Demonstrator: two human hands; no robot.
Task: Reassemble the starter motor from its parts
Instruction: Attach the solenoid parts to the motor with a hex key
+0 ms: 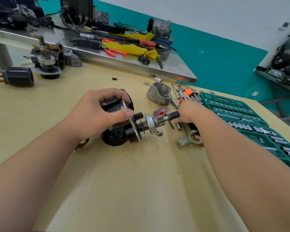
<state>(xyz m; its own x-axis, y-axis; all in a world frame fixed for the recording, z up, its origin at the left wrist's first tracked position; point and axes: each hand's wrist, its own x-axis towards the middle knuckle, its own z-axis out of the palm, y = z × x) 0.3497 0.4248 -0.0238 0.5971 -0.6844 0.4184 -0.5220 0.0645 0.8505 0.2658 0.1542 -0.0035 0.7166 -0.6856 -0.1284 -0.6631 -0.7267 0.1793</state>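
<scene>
The starter motor point(119, 129) lies on its side around the middle of the table point(132, 181), its black body to the left and its pinion shaft point(150, 123) sticking out to the right from a flat mounting plate. The left hand point(99, 113) grips the body from above, fingers curled over the top and the thumb pressed against the near side by the plate. The right hand point(189, 113) reaches in just past the shaft's tip, back turned up, with a black handle point(174, 115) poking out from under it toward the pinion. Its fingers are hidden, so I cannot tell whether they are closed around the handle. A small red screwdriver point(161, 111) lies just beyond the shaft, and a pale plastic fork lever point(187, 140) lies on the near side, partly under the right forearm. Further back sits the grey nose housing point(160, 95), open end up, with an orange-holdered set of hex keys point(192, 94) beside it. A green socket case point(241, 118) lies open along the right edge. Toward the far left corner are a black solenoid point(18, 76) and another partly stripped starter point(47, 64). Behind the far edge stands a steel bench point(157, 69) strewn with cables and pliers.
</scene>
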